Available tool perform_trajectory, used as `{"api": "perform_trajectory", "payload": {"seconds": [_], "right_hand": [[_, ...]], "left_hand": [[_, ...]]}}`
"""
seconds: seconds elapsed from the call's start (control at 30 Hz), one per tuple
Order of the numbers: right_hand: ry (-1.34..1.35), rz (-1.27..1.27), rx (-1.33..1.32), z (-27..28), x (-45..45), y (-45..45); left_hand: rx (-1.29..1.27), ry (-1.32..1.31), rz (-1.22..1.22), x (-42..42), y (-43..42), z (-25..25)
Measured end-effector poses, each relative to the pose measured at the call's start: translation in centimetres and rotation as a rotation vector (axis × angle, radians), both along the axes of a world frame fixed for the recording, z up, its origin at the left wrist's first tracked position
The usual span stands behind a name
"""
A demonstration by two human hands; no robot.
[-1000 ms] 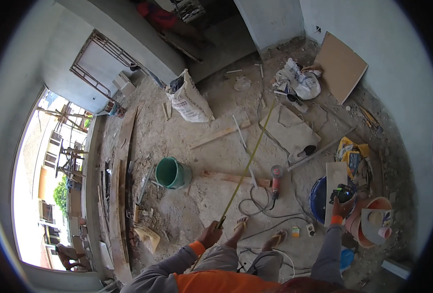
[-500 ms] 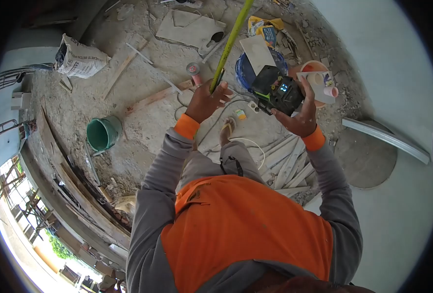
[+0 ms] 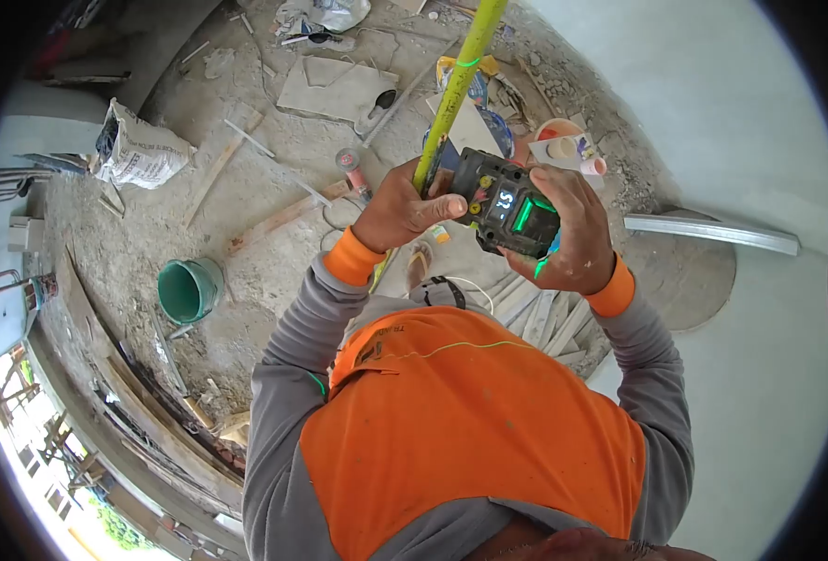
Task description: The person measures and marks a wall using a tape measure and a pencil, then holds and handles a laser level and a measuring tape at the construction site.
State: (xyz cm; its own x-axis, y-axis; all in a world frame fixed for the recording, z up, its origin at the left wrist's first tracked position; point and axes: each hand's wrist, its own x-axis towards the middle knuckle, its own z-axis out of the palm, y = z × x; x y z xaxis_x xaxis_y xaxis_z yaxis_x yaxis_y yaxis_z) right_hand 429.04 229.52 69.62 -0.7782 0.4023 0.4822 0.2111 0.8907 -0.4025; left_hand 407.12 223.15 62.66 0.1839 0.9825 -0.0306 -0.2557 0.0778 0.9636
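My left hand is closed round a yellow-green measuring rod that slants up past the top of the view. A dark pencil-like piece lies along the rod at the fingers. Beside it, my right hand grips the far side of a black laser level, which has a lit display and a glowing green window. The level's left side is close to my left fingers; whether they touch it I cannot tell. Green laser lines fall on the rod, my right hand, my left sleeve and the orange shirt.
A green bucket and a white sack stand at the left. A red grinder with its cord lies on the floor near a blue bucket. Metal channels lie by the right wall, with boards below my hands.
The right hand has brought the laser level in from the right, close to my left hand, and turned it. Its green light now shows. The view has tipped down towards my body.
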Motion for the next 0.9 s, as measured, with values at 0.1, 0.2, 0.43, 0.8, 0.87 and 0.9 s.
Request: {"api": "perform_trajectory", "payload": {"seconds": [0.1, 0.2, 0.43, 0.8, 0.87, 0.9], "right_hand": [[-0.069, -0.062, 0.016, 1.3, -1.0, -2.3], [-0.102, -0.058, 0.041, 1.3, -2.2, -4.2], [0.004, 0.041, 0.096, -1.1, -4.1, -6.6], [0.057, 0.359, -0.79, -4.8, -3.8, -3.5], [0.039, 0.387, -1.043, -5.9, -4.2, -3.4], [0.069, 0.337, -1.21, -6.0, -4.6, -3.8]], "left_hand": [[-0.011, -0.074, 0.053, -0.9, -1.8, 0.3], [0.003, 0.032, 0.059, -1.8, -3.9, 0.9], [-0.187, -0.113, 0.224, -3.9, -8.4, -1.6], [-0.2, -0.1, 0.208, -7.8, -12.9, -2.8], [-0.175, -0.067, 0.134, -8.3, -13.3, -2.6], [-0.198, -0.098, 0.151, -8.2, -13.3, -2.5]]}}
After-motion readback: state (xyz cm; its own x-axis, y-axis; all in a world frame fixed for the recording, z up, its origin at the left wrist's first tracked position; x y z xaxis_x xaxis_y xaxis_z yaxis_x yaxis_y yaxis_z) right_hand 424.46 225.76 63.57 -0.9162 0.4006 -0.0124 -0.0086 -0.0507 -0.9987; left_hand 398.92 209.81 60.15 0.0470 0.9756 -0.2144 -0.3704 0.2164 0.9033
